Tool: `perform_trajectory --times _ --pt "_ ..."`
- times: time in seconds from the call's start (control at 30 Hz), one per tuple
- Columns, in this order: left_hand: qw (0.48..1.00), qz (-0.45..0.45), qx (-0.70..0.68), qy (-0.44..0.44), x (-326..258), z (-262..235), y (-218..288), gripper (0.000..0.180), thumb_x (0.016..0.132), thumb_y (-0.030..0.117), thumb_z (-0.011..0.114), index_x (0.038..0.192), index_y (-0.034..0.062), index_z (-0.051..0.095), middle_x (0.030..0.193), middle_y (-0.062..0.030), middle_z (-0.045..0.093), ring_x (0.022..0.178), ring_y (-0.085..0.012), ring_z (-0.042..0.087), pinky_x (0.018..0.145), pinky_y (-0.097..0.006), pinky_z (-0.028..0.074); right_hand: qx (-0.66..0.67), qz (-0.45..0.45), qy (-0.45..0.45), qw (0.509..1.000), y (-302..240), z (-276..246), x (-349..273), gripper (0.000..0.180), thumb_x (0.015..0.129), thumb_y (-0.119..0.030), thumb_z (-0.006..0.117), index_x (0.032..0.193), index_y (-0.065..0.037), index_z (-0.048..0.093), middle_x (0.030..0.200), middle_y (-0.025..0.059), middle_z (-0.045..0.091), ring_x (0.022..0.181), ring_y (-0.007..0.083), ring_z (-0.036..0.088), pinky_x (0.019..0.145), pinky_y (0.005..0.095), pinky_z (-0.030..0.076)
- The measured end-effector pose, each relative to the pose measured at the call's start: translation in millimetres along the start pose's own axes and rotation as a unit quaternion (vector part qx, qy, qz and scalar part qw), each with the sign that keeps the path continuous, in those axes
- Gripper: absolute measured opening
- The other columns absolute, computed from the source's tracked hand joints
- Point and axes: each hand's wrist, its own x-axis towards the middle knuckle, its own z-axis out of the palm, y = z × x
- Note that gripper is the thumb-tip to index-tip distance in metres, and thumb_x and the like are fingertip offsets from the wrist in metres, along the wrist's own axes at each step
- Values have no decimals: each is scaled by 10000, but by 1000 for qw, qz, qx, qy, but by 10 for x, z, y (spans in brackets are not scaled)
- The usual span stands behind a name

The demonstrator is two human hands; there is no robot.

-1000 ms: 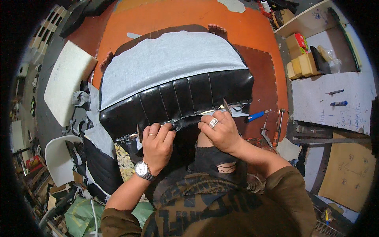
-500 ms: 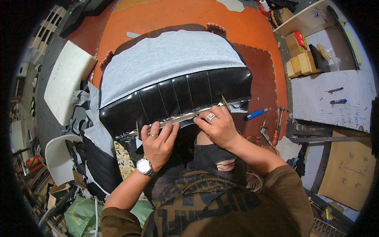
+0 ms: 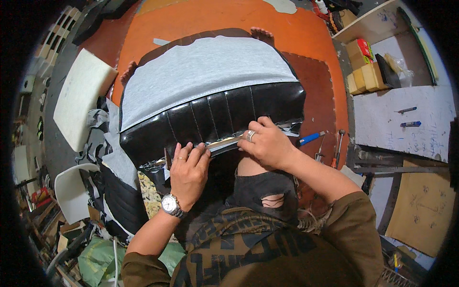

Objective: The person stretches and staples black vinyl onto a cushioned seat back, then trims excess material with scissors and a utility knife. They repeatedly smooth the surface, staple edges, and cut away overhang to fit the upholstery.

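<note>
Across my lap lies an upholstered piece, with a glossy black vinyl band (image 3: 215,115) stitched in channels and a light grey fabric panel (image 3: 205,67) beyond it. A narrow metal strip (image 3: 224,144) runs along its near edge. My left hand (image 3: 189,174), wearing a ring and watch, is closed over the left part of this edge, fingertips on the vinyl and strip, thumb hidden. Further right, my right hand (image 3: 270,146) grips the same edge, its fingers bent onto the vinyl. A dark upright prong (image 3: 167,159) stands beside my left fingers.
A blue-handled cutter (image 3: 310,138) and a screwdriver (image 3: 338,146) lie on the brown mat right of the piece. White foam (image 3: 83,100) lies at the left. Yellow blocks (image 3: 370,76) and a white board with pens (image 3: 404,124) are at the right.
My right hand has shifted slightly right and farther up onto the vinyl, covering a prong that showed before. My left hand has moved slightly left and nearer. The upholstered piece stays put.
</note>
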Motion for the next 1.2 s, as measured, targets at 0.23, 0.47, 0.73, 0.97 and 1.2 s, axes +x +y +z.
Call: perform_trajectory --times 0.23,0.47,0.73,0.97,1.2 --pt "995 -66 -68 10 144 -73 0 131 900 96 820 1021 55 792 1072 -89 793 973 -331 738 964 -468 602 100 111 50 988 -34 -39 80 112 897 -217 820 929 -123 766 869 12 694 884 251 614 802 411 470" --pt "992 -96 -84 3 222 -146 25 83 915 117 816 979 69 794 933 -61 718 861 -290 681 716 -420 558 107 157 75 979 -80 -13 127 97 899 -216 813 933 -132 778 902 14 711 920 258 620 802 408 472" --pt "997 -63 -51 -11 115 -81 5 156 903 124 816 1050 85 782 868 -74 651 867 -320 665 961 -482 597 55 98 30 993 -94 -36 85 130 890 -244 804 975 -146 791 914 20 712 952 249 621 838 418 471" --pt "996 -64 -55 -14 105 -44 53 155 895 135 814 1021 59 765 1013 -95 675 979 -341 667 1024 -529 569 4 54 32 998 -121 5 46 135 877 -215 761 991 -146 781 979 12 678 974 239 606 870 410 476" --pt "1000 -27 2 11 122 -61 117 178 854 93 839 1011 51 767 1185 -141 705 1066 -359 670 906 -459 580 5 13 72 997 -50 49 43 127 861 -195 738 966 -127 755 1052 22 703 1018 247 642 865 413 517"
